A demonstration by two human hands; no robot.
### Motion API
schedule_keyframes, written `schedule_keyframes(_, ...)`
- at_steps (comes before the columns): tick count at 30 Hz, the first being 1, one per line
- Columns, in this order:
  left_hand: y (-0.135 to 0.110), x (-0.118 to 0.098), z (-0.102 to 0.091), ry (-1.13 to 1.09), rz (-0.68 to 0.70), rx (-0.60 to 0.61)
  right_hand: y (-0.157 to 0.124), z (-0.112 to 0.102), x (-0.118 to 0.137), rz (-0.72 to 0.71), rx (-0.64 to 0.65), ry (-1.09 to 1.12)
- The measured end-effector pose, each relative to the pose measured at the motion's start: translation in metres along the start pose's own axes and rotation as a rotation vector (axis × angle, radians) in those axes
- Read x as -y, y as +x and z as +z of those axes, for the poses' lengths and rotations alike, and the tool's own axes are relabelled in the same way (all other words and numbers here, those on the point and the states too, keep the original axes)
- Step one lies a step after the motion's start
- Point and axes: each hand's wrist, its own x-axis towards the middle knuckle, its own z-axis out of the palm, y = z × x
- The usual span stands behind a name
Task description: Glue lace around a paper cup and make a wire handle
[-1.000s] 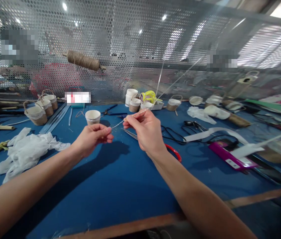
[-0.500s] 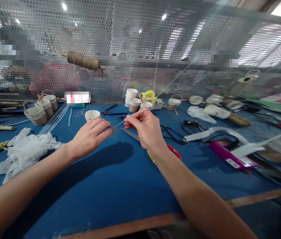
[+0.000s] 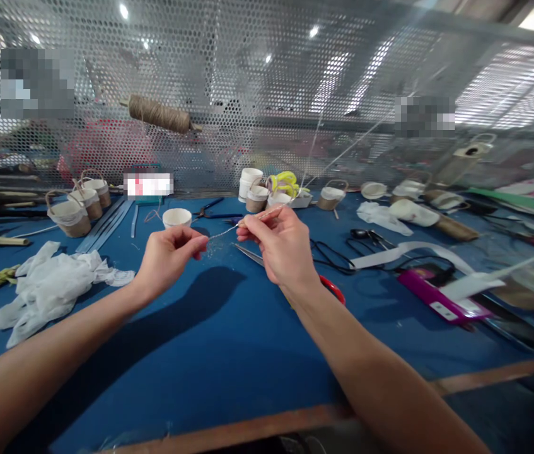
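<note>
A thin, pale twisted strand [image 3: 222,233], perhaps wire or thread, stretches between my hands above the blue table. The left end is pinched between thumb and fingers of my left hand [image 3: 171,255]. My right hand [image 3: 280,243] grips the strand's other part with thumb and forefinger. Beneath my right wrist lie scissors [image 3: 333,289] with a red handle, partly hidden, their blades pointing left. Just behind my left hand stands a white-rimmed cup [image 3: 176,218]. Small pots [image 3: 257,198] stand behind my right hand.
White crumpled strips [image 3: 58,284] lie at the left, near several small brown pots with handles [image 3: 69,217]. Dark-handled pliers [image 3: 214,211] rest at the back. A purple box [image 3: 441,296] and black cords lie on the right. A twine spool [image 3: 159,113] hangs on the mesh screen.
My left hand has turned, and its outstretched fingers have closed into a pinch on the strand's end. My right hand stays almost in place, still holding the strand.
</note>
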Motion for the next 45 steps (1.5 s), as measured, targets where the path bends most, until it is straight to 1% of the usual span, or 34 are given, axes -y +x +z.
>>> schedule_keyframes(1, -0.001, 0.000, 0.004, -0.209, -0.243, 0.060, -0.001, 0.000, -0.001, -0.037, -0.003, -0.024)
schedule_keyframes(2, -0.001, -0.001, 0.008, -0.390, -0.447, 0.127, -0.001, 0.000, -0.002, -0.067, -0.001, -0.053)
schedule_keyframes(3, -0.002, -0.001, 0.010, -0.524, -0.597, 0.188, -0.001, -0.001, -0.003, -0.086, 0.003, -0.082)
schedule_keyframes(4, -0.002, -0.001, 0.011, -0.593, -0.686, 0.232, 0.000, -0.001, -0.004, -0.092, 0.008, -0.104)
schedule_keyframes(5, -0.002, -0.002, 0.011, -0.588, -0.702, 0.260, 0.000, -0.002, -0.005, -0.089, 0.012, -0.117)
schedule_keyframes(6, -0.002, -0.003, 0.009, -0.515, -0.646, 0.280, 0.002, -0.003, -0.005, -0.076, 0.014, -0.120)
schedule_keyframes(7, -0.002, -0.004, 0.007, -0.380, -0.526, 0.296, 0.003, -0.004, -0.006, -0.060, 0.012, -0.114)
schedule_keyframes(8, -0.002, -0.005, 0.004, -0.203, -0.355, 0.302, 0.004, -0.005, -0.006, -0.045, 0.002, -0.100)
schedule_keyframes(12, 0.001, -0.005, -0.008, 0.524, 0.497, 0.262, 0.007, -0.006, -0.005, 0.006, -0.030, -0.041)
schedule_keyframes(14, 0.004, -0.004, -0.012, 0.757, 0.818, 0.233, 0.007, -0.005, -0.004, 0.032, -0.018, -0.028)
schedule_keyframes(15, 0.005, -0.003, -0.013, 0.839, 0.927, 0.230, 0.007, -0.004, -0.004, 0.045, -0.010, -0.024)
schedule_keyframes(16, 0.006, -0.002, -0.015, 0.896, 1.005, 0.226, 0.006, -0.004, -0.004, 0.058, -0.004, -0.021)
schedule_keyframes(18, 0.008, 0.000, -0.017, 0.931, 1.092, 0.211, 0.005, -0.004, -0.003, 0.081, 0.003, -0.018)
schedule_keyframes(20, 0.008, 0.000, -0.020, 0.893, 1.130, 0.175, 0.005, -0.004, -0.002, 0.101, 0.005, -0.015)
schedule_keyframes(22, 0.007, 0.001, -0.022, 0.829, 1.128, 0.134, 0.005, -0.004, -0.001, 0.120, 0.009, -0.012)
schedule_keyframes(24, 0.006, 0.001, -0.020, 0.738, 1.047, 0.096, 0.005, -0.003, 0.000, 0.128, 0.012, -0.004)
schedule_keyframes(25, 0.005, 0.001, -0.018, 0.668, 0.948, 0.068, 0.004, -0.003, 0.000, 0.122, 0.012, -0.001)
schedule_keyframes(26, 0.003, 0.001, -0.015, 0.570, 0.793, 0.037, 0.004, -0.002, 0.000, 0.107, 0.010, 0.000)
schedule_keyframes(27, 0.001, 0.001, -0.010, 0.436, 0.589, 0.008, 0.003, -0.001, 0.000, 0.083, 0.005, -0.004)
schedule_keyframes(28, 0.000, 0.001, -0.005, 0.270, 0.344, -0.012, 0.002, -0.001, -0.001, 0.052, 0.001, -0.014)
schedule_keyframes(29, -0.002, 0.000, 0.000, 0.067, 0.064, 0.006, 0.001, 0.000, -0.001, 0.017, -0.004, -0.028)
schedule_keyframes(30, -0.004, -0.001, 0.005, -0.157, -0.198, 0.052, 0.000, 0.000, -0.002, -0.017, -0.005, -0.051)
schedule_keyframes(31, -0.006, -0.001, 0.010, -0.356, -0.422, 0.117, -0.001, 0.000, -0.003, -0.046, -0.004, -0.079)
schedule_keyframes(32, -0.007, -0.002, 0.013, -0.513, -0.584, 0.173, -0.001, 0.000, -0.003, -0.069, 0.000, -0.108)
schedule_keyframes(33, -0.007, -0.003, 0.015, -0.618, -0.689, 0.223, -0.002, 0.000, -0.004, -0.087, 0.004, -0.133)
schedule_keyframes(34, -0.008, -0.004, 0.016, -0.656, -0.736, 0.259, -0.001, -0.001, -0.004, -0.098, 0.007, -0.151)
schedule_keyframes(35, -0.008, -0.004, 0.015, -0.621, -0.718, 0.276, -0.001, -0.001, -0.004, -0.097, 0.008, -0.160)
schedule_keyframes(36, -0.007, -0.004, 0.013, -0.515, -0.639, 0.276, 0.001, -0.002, -0.005, -0.088, 0.010, -0.160)
schedule_keyframes(37, -0.007, -0.004, 0.011, -0.352, -0.504, 0.260, 0.002, -0.003, -0.005, -0.073, 0.006, -0.151)
schedule_keyframes(38, -0.006, -0.004, 0.008, -0.155, -0.321, 0.234, 0.004, -0.004, -0.005, -0.052, 0.001, -0.140)
schedule_keyframes(40, -0.005, -0.001, 0.002, 0.252, 0.117, 0.179, 0.006, -0.005, -0.004, -0.007, -0.014, -0.114)
schedule_keyframes(42, -0.003, 0.003, -0.003, 0.573, 0.518, 0.150, 0.007, -0.006, -0.003, 0.029, -0.021, -0.088)
schedule_keyframes(44, -0.001, 0.007, -0.007, 0.768, 0.800, 0.151, 0.007, -0.005, -0.003, 0.056, -0.014, -0.065)
schedule_keyframes(45, 0.000, 0.009, -0.009, 0.821, 0.890, 0.155, 0.007, -0.005, -0.002, 0.065, -0.009, -0.057)
